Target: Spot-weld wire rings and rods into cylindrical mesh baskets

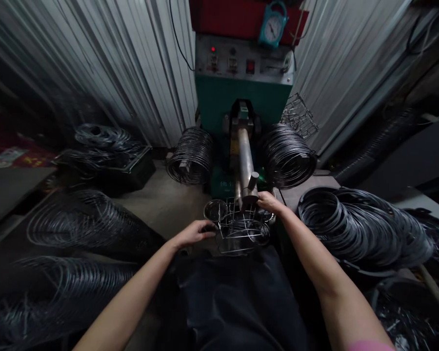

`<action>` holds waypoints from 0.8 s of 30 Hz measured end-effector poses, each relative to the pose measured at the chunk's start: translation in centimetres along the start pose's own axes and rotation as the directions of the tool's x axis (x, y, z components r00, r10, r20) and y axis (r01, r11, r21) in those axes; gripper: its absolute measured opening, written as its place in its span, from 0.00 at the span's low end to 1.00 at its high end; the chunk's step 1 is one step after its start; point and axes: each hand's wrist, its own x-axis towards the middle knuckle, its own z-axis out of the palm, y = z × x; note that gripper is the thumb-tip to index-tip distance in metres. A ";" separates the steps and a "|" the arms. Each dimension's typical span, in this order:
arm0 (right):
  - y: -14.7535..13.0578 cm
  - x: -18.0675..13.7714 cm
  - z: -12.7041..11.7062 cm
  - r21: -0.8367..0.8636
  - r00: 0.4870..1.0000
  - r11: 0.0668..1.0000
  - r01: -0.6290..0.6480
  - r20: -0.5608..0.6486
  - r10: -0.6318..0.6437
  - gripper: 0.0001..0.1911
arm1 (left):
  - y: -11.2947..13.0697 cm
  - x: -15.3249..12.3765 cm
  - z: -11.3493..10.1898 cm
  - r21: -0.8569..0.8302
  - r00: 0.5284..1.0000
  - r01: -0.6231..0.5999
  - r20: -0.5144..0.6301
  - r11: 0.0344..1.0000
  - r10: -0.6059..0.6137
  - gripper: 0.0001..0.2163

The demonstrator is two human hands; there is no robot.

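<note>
A wire rack (pixel 237 237) of thin metal rods and rings sits under the front end of the machine's metal arm (pixel 246 156), above my dark apron (pixel 237 297). My left hand (pixel 195 233) is at the rack's left side, thumb and fingers closed about its edge wires. Beside the tip of the arm, my right hand (pixel 269 201) has its fingers pressed together at the rack's back right. What those fingertips grip is hidden by the arm's end and the dim light.
A green machine (pixel 241 90) with a switch panel and a blue dial clock (pixel 273 27) stands ahead. Coiled wire rings hang left (pixel 190 156) and right (pixel 289 156) of its arm. More ring bundles (pixel 366 226) lie at right; wire pieces (pixel 84 219) fill the left side.
</note>
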 end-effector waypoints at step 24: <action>-8.3 -7.8 10.5 0.649 0.869 0.761 0.002 -0.378 0.320 0.22 | 5.0 -21.8 -6.0 0.669 0.938 0.325 -0.319 0.669 -0.137 0.09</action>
